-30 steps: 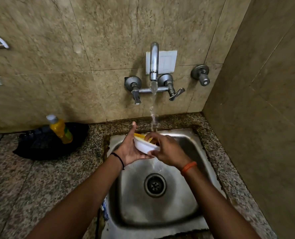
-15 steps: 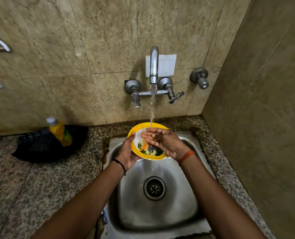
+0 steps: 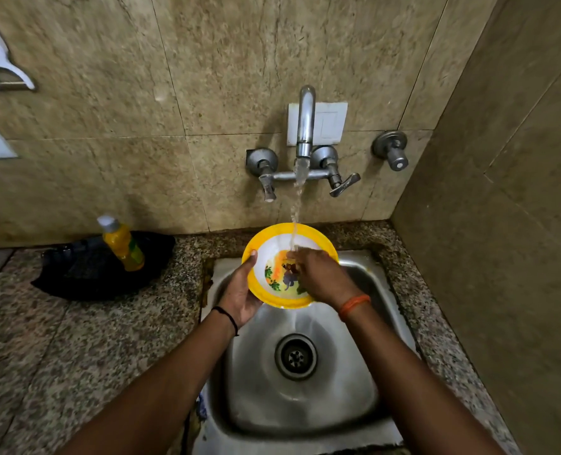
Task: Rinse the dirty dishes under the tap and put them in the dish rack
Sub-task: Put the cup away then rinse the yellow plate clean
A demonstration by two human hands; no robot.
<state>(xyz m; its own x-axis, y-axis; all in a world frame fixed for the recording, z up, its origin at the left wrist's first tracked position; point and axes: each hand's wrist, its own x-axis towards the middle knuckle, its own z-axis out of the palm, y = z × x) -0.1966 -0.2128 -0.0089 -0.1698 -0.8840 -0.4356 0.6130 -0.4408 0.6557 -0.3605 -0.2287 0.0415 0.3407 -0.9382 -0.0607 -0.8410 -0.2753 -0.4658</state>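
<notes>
Speckled granite counter [image 3: 75,349], beige tiled wall [image 3: 125,77]

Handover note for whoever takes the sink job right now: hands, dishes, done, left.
Left hand grips the yellow bowl by its left rim, tilted over the sink.
Right hand is inside the bowl, fingers rubbing where the water lands.
Tap is running into the bowl.
Done: rinse under way.
Left: finish rinsing, put the bowl in the dish rack; no rack or other dishes are in view.
</notes>
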